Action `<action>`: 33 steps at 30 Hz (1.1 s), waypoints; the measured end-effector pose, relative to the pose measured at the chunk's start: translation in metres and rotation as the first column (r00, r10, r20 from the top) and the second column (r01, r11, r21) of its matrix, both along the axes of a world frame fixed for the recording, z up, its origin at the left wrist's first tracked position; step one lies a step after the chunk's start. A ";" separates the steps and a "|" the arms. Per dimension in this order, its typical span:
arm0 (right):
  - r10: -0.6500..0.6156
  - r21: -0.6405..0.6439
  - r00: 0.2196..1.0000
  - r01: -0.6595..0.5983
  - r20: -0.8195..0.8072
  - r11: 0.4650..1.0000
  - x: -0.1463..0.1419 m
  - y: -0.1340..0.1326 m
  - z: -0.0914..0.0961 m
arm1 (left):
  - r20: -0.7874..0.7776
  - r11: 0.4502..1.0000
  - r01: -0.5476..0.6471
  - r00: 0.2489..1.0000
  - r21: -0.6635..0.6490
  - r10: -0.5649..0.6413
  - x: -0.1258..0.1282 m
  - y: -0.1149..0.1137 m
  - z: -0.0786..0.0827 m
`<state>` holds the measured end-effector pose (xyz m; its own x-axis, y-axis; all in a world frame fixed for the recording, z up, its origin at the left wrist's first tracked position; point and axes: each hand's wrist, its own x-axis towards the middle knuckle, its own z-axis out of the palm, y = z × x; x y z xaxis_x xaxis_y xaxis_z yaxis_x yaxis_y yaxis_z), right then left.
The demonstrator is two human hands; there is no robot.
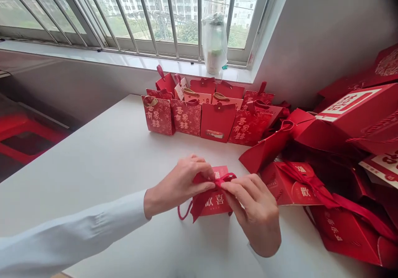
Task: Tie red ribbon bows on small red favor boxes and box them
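Observation:
A small red gift box point(214, 203) with pale Chinese characters stands on the white table in front of me. A red ribbon point(220, 181) is gathered into a bow or knot at its top. My left hand point(189, 180) pinches the ribbon from the left, thumb against fingers. From the right, my right hand point(253, 207) pinches the other side of the ribbon. One ribbon tail hangs down the box's left front. A twisted red cord handle point(185, 212) loops out at the left. The fingers partly hide the knot and the box's top.
Several upright red gift bags point(186, 118) stand in rows by the wall. More red boxes point(348, 228) with ribbons are piled at the right. The white table point(102, 153) extends left. A plastic-wrapped jar point(214, 48) sits on the windowsill; a red stool point(27, 135) is beyond the table.

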<state>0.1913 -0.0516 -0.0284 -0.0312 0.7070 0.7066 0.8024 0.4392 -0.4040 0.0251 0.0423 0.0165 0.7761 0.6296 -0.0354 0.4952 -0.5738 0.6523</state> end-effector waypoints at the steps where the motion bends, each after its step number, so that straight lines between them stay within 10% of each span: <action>1: -0.010 0.019 1.000 0.010 0.012 1.000 -0.002 -0.003 0.000 | -0.005 1.000 -0.001 1.000 0.003 0.001 0.000 -0.001 -0.001; 26: 0.031 -0.047 0.941 -0.016 0.337 0.999 -0.008 -0.037 -0.001 | -0.016 0.982 0.139 0.990 -0.126 -0.142 -0.020 0.029 0.016; 33: 0.051 -0.056 0.925 -0.032 0.376 0.998 -0.009 -0.038 0.000 | 0.087 0.810 -0.016 0.993 -0.586 0.082 -0.017 0.028 0.014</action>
